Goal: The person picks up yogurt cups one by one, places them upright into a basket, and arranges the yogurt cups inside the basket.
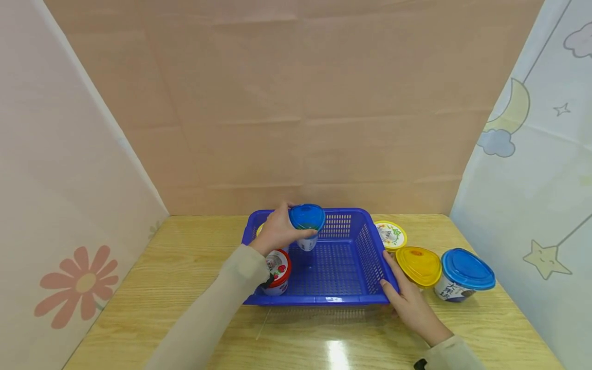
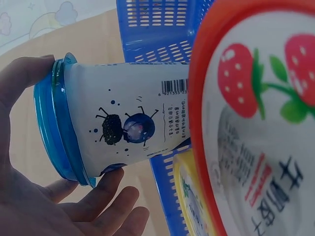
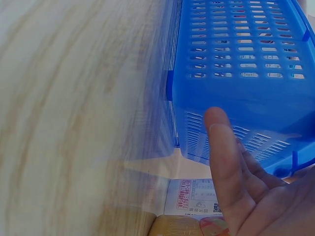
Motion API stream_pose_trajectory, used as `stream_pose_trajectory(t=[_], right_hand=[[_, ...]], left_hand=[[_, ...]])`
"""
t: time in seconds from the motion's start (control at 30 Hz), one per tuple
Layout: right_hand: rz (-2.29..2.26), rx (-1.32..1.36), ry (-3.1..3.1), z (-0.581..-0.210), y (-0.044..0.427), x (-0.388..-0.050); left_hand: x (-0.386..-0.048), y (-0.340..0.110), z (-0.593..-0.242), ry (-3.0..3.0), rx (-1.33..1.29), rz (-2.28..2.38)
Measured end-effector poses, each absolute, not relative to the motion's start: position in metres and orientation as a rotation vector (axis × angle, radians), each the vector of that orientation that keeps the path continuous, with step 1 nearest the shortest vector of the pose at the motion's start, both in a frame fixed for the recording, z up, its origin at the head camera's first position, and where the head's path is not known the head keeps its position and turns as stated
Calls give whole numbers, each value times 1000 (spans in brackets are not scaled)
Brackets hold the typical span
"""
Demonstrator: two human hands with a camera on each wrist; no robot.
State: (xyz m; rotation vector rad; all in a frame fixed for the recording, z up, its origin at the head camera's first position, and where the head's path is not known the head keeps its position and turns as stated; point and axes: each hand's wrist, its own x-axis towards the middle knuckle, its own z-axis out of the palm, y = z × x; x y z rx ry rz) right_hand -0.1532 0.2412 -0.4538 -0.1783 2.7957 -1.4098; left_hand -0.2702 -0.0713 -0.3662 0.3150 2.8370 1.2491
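My left hand (image 1: 279,229) grips a white yogurt cup with a blue lid (image 1: 307,218) above the left part of the blue plastic basket (image 1: 324,299). In the left wrist view, thumb and fingers go round the lid of this cup (image 2: 128,113), which has berries printed on its side. A red-lidded cup (image 1: 276,268) stands in the basket's front left corner, below my left wrist. Behind it a yellow-rimmed cup (image 2: 192,196) is mostly hidden by the hand. My right hand (image 1: 409,303) holds the basket's right rim, fingers against the outer wall.
To the right of the basket, on the wooden table (image 1: 185,288), stand a cup with a yellow-rimmed white lid (image 1: 390,235), a yellow-lidded cup (image 1: 419,265) and a blue-lidded cup (image 1: 464,272). Panels surround the table at the back and both sides.
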Motion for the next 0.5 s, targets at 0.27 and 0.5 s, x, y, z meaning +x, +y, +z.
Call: stream_pose_trajectory(t=[0.27, 0.5], right_hand=[[-1404, -171, 2789, -453, 242, -154], [-1416, -174, 2778, -455, 242, -154]], left_hand=[[-275, -67, -369, 2869, 304, 1140], [-276, -66, -375, 2863, 305, 1077]])
